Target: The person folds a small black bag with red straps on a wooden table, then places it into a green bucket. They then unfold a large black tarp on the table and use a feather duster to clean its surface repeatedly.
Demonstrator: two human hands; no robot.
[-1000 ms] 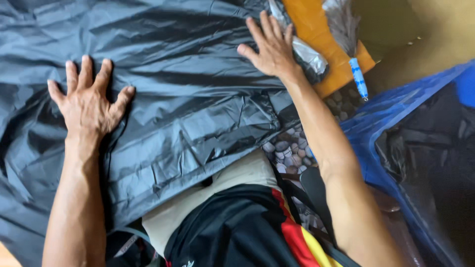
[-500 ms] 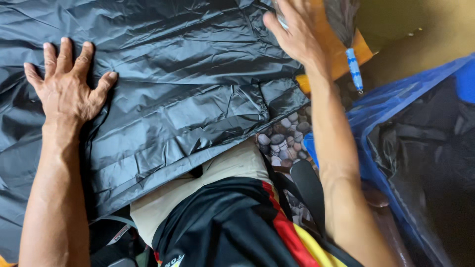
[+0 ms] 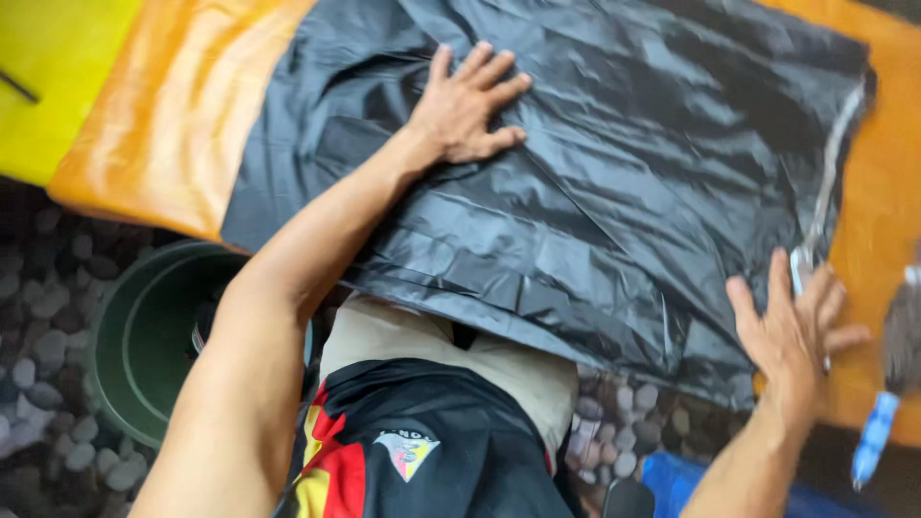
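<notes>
A large black plastic bag lies spread flat over an orange table. My left hand rests palm down on the bag's upper middle, fingers spread. At the bag's lower right corner my right hand lies flat with fingers apart, over the bag's edge and the orange surface. Neither hand grips anything. The bag's near edge hangs over my lap.
A green round bucket stands on the pebbled floor at the left. A blue-handled tool lies at the right edge of the table. A yellow surface adjoins the table at the far left. Blue plastic shows at bottom right.
The view has swung left, so the bag now sits right of centre. My left hand stays flat on the bag. My right hand has come down to the bag's lower right corner.
</notes>
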